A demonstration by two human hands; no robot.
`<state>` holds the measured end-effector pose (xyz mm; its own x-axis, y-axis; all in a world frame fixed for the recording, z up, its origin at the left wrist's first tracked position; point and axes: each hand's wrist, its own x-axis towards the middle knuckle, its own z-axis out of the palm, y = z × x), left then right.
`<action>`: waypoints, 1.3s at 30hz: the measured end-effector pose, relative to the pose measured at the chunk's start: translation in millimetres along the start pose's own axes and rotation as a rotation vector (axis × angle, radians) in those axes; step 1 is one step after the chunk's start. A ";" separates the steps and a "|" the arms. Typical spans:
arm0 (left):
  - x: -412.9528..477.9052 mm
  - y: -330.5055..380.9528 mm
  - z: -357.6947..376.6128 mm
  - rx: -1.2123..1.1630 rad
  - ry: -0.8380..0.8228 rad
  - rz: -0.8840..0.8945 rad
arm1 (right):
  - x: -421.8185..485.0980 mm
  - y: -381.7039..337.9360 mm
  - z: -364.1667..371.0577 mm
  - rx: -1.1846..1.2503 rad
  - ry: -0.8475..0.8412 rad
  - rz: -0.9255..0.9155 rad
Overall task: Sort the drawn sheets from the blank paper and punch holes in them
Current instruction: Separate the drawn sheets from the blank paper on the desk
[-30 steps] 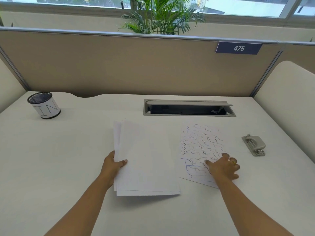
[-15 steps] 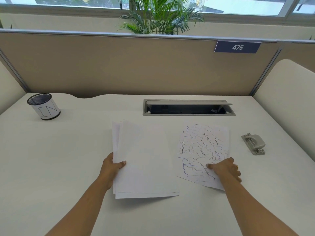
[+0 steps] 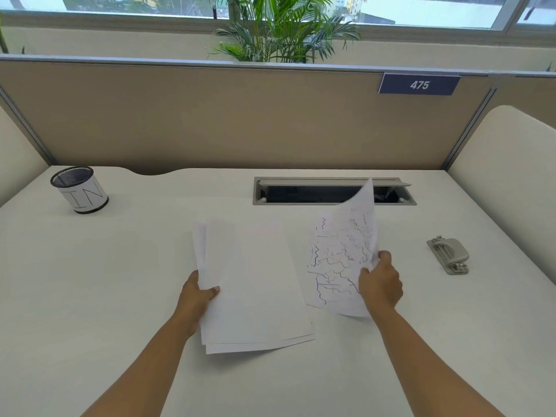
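— Drawn sheet [image 3: 340, 257]: who has it, and how?

— The fingers [image 3: 385, 256] of the right hand [image 3: 380, 284] pinch it by its right edge. It stands tilted off the tabletop [image 3: 90, 296] with the far corner up. Whether the near corner touches, I cannot tell.

— And the other fingers?

— The left hand [image 3: 195, 296] grips the blank stack [image 3: 255, 281] by its left edge, thumb [image 3: 212, 291] on top. That stack lies just inward of the right fingers, near the drawn sheet but apart from it, and its leaves are slightly fanned.

— What makes this step go well, then?

— As I read it, the sheet is being sorted out on its way to punching. Paper pinched at one edge flops, so I would carry it slowly and not squeeze a crease into it. I would hold the blanks firmly too, so they fan no wider.

— Carry it where?

— Outward from the right fingers, well apart, the hole punch [image 3: 449, 254] lies on the tabletop. Set the sheet down between the two, clear of the blanks, or feed one edge squarely into the slot. Beyond the fingers the cable tray [image 3: 316, 194] and, far left, the pen cup [image 3: 78, 189] are out of the path.
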<state>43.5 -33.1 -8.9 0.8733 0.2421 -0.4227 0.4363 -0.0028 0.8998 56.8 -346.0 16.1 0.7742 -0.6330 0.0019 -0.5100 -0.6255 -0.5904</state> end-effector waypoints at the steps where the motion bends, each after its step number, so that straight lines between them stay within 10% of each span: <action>1: 0.4 -0.1 0.3 0.005 0.003 0.005 | -0.9 -6.4 -1.6 0.005 0.023 -0.057; 13: 1.5 -4.9 0.9 0.084 0.000 0.028 | -17.0 -81.1 -23.3 0.352 0.145 -0.487; 26: 0.5 -6.3 0.2 0.024 -0.076 -0.065 | -17.2 -62.0 2.0 0.728 -0.522 0.049; 39: 0.2 -11.3 1.5 -0.049 -0.066 -0.111 | -40.9 -23.9 41.3 0.395 -0.650 0.057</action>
<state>39.1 -34.5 -19.3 0.8333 0.1735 -0.5249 0.5216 0.0678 0.8505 52.8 -286.3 -3.2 0.8780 -0.1871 -0.4405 -0.4784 -0.3127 -0.8206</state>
